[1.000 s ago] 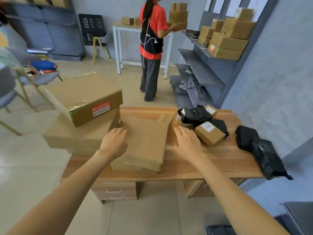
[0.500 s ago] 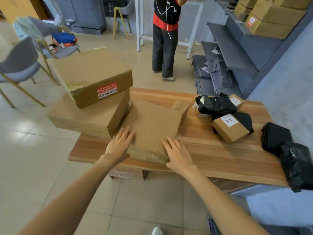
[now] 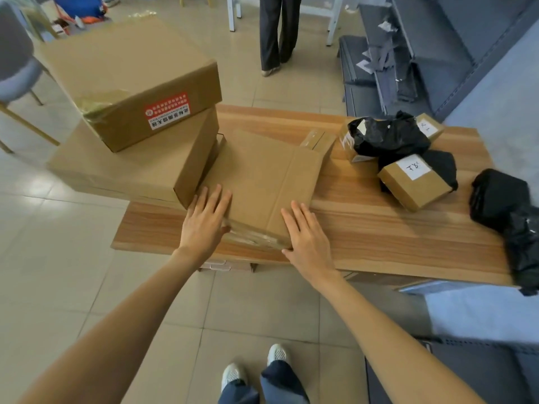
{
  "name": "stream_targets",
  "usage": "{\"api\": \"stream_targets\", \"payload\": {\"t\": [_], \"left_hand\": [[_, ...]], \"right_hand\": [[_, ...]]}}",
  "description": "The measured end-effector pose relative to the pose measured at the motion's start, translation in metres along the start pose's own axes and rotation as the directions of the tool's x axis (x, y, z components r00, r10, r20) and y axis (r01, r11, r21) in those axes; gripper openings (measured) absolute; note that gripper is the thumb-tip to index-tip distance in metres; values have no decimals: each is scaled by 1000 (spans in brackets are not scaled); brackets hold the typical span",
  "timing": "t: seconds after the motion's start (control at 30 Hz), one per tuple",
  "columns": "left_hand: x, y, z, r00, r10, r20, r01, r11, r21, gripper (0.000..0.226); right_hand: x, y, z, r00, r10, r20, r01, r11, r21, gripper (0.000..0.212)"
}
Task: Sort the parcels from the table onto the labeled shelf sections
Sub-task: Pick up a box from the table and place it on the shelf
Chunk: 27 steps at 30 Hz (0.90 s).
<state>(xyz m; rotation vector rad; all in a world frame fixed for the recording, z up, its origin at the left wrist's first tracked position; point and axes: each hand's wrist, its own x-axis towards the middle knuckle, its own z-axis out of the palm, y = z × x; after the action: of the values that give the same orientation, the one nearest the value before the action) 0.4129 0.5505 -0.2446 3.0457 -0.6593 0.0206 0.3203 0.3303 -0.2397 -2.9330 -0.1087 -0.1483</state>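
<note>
**Spotter:** What's in front of you, biggest first?

**Operator:** I see the wooden table (image 3: 379, 228), then a stack at its left end: a taped carton with a red-and-white sticker (image 3: 131, 80) sitting on a wider plain carton (image 3: 125, 167) that overhangs the table edge. Next comes my target, the flat cardboard parcel (image 3: 262, 182), lying near the front edge with its left side tucked against that stack. Further right are a small labelled box (image 3: 414, 182) and black poly bags (image 3: 388, 135), apart from my parcel.

**Spotter:** And your hands?

**Operator:** My left hand (image 3: 204, 220) lies flat on the parcel's near-left corner, fingers straight and spread, gripping nothing. My right hand (image 3: 306, 237) rests at the near-right corner, fingers also extended, thumb at the taped front edge.

**Spotter:** How will it handle?

**Operator:** I judge it stiff, thin and fairly light. The glossy tape along the front looks slippery, so I'd hook my fingers under both side edges rather than pinch the tape.
</note>
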Motion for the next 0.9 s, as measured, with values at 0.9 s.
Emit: {"api": "stream_targets", "payload": {"t": [0.9], "left_hand": [[52, 30, -164, 839, 339, -426, -443, 880, -173, 105]], "right_hand": [[24, 59, -205, 979, 204, 8, -154, 717, 679, 86]]}}
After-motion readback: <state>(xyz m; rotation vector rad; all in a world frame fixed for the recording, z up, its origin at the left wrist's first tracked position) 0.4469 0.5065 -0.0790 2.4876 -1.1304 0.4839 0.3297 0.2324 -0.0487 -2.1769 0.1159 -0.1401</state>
